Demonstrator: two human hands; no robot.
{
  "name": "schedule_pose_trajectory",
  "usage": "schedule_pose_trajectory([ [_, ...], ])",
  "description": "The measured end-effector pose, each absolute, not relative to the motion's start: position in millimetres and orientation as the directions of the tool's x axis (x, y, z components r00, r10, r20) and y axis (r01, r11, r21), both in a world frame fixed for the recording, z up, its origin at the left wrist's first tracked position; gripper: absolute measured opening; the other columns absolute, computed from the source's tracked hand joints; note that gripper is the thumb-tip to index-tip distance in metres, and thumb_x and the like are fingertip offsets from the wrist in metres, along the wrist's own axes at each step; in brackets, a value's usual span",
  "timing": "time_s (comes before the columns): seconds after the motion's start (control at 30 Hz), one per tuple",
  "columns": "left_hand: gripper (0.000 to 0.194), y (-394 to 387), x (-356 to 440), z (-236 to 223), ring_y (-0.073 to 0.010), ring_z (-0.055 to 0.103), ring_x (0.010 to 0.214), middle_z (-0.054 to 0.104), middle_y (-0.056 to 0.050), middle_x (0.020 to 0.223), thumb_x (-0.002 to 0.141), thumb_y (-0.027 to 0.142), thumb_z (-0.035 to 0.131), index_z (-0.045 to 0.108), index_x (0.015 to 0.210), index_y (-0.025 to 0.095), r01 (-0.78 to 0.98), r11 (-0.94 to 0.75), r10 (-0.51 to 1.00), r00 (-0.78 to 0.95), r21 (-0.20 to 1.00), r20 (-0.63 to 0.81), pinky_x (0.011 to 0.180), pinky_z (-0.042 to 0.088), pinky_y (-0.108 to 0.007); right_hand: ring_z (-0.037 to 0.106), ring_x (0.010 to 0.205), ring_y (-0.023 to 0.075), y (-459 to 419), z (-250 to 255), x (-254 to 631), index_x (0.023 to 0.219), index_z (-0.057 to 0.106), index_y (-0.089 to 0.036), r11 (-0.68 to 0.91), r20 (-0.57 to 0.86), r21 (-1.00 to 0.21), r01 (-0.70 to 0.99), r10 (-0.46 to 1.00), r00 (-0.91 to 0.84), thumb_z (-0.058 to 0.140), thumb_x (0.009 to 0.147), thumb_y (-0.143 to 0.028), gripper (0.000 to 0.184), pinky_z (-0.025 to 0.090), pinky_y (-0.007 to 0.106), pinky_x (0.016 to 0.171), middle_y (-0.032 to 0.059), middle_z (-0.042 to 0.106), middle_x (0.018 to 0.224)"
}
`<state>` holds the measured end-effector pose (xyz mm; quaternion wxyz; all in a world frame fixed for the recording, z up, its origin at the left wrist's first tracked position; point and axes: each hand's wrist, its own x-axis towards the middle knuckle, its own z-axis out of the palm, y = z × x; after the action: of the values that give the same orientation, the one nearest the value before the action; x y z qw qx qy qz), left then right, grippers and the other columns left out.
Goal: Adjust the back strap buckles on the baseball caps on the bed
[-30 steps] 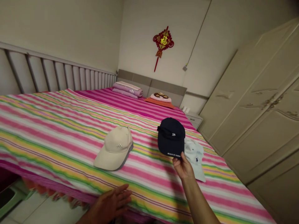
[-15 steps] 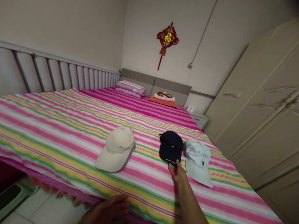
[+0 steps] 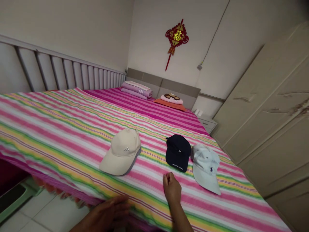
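Three caps lie on the striped bedspread (image 3: 79, 135). A beige cap (image 3: 124, 145) with a small stripe logo is on the left. To its right is a navy cap (image 3: 178, 151) with white lettering along its brim, and close beside that a pale blue cap (image 3: 206, 162) with a dark emblem. My right hand (image 3: 172, 189) is just in front of the navy cap's brim, apart from it, fingers curled in and nothing seen in them. At the bed's near edge my left hand (image 3: 109, 209) has its fingers stretched out and holds nothing.
Folded purple bedding (image 3: 137, 90) and an orange pillow (image 3: 170, 104) rest by the headboard (image 3: 164, 84). A wardrobe (image 3: 263, 129) stands along the right, a small nightstand (image 3: 207, 123) beside the bed. A green stool (image 3: 20, 196) is at lower left.
My right hand has let go of the navy cap's brim and drawn back toward me and slightly left. The left hand has shifted a little left; the caps stay in place.
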<state>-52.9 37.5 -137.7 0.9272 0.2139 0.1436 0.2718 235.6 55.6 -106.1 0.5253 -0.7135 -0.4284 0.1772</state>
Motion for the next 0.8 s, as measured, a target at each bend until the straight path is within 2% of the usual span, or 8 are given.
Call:
schedule_pose_trajectory([
  [0.13, 0.035, 39, -57, -139, -0.0254, 0.050, 0.106, 0.055, -0.010, 0.117, 0.080, 0.029, 0.044, 0.057, 0.111, 0.020, -0.459, 0.754, 0.581, 0.799, 0.469, -0.152, 0.095, 0.027, -0.045, 0.030, 0.043, 0.0110, 59, -105, 239, 0.051, 0.044, -0.022, -0.095, 0.133, -0.943, 0.319, 0.772, 0.622, 0.063, 0.061, -0.036, 0.026, 0.021, 0.025, 0.046, -0.0069, 0.039, 0.043],
  [0.27, 0.035, 39, -60, -140, -0.0253, 0.049, 0.107, 0.055, -0.009, 0.117, 0.080, 0.029, 0.044, 0.056, 0.112, 0.020, -0.461, 0.751, 0.583, 0.799, 0.472, -0.148, 0.096, 0.026, -0.046, 0.036, 0.039, 0.0088, 70, -102, 253, 0.051, 0.040, -0.020, -0.139, -0.076, -0.990, 0.032, 0.706, 0.705, 0.056, 0.070, -0.043, 0.033, 0.026, 0.023, 0.039, -0.0062, 0.042, 0.042],
  [0.4, 0.034, 38, -58, -138, -0.0257, 0.050, 0.106, 0.057, -0.010, 0.115, 0.080, 0.028, 0.044, 0.057, 0.110, 0.020, -0.461, 0.748, 0.582, 0.802, 0.478, -0.136, 0.096, 0.025, -0.047, 0.031, 0.032, 0.0033, 86, -94, 277, 0.058, 0.044, -0.016, -0.197, -0.354, -0.932, -0.304, 0.679, 0.643, 0.048, 0.081, -0.037, 0.032, 0.023, 0.017, 0.031, -0.0094, 0.039, 0.044],
  [0.5, 0.034, 38, -58, -136, -0.0261, 0.050, 0.106, 0.056, -0.011, 0.115, 0.081, 0.027, 0.043, 0.057, 0.110, 0.019, -0.458, 0.749, 0.577, 0.807, 0.479, -0.130, 0.096, 0.025, -0.047, 0.031, 0.033, 0.0014, 94, -91, 290, 0.068, 0.050, -0.013, -0.214, -0.471, -0.859, -0.465, 0.685, 0.555, 0.048, 0.084, -0.029, 0.023, 0.025, 0.014, 0.030, -0.0095, 0.040, 0.049],
  [0.67, 0.034, 37, -58, -135, -0.0250, 0.051, 0.106, 0.056, -0.010, 0.115, 0.083, 0.026, 0.039, 0.057, 0.111, 0.019, -0.469, 0.742, 0.585, 0.802, 0.479, -0.121, 0.097, 0.024, -0.046, 0.036, 0.037, 0.0014, 92, -96, 293, 0.079, 0.053, -0.012, -0.186, -0.523, -0.790, -0.584, 0.702, 0.483, 0.047, 0.085, -0.024, 0.015, 0.029, 0.013, 0.031, -0.0069, 0.046, 0.058],
  [0.8, 0.034, 38, -58, -138, -0.0247, 0.050, 0.107, 0.056, -0.011, 0.116, 0.083, 0.025, 0.038, 0.056, 0.112, 0.019, -0.464, 0.737, 0.586, 0.802, 0.491, -0.122, 0.097, 0.025, -0.047, 0.036, 0.037, 0.0014, 83, -102, 290, 0.079, 0.053, -0.012, -0.103, -0.453, -0.795, -0.598, 0.756, 0.473, 0.047, 0.085, -0.025, 0.015, 0.029, 0.014, 0.031, -0.0069, 0.046, 0.058],
])
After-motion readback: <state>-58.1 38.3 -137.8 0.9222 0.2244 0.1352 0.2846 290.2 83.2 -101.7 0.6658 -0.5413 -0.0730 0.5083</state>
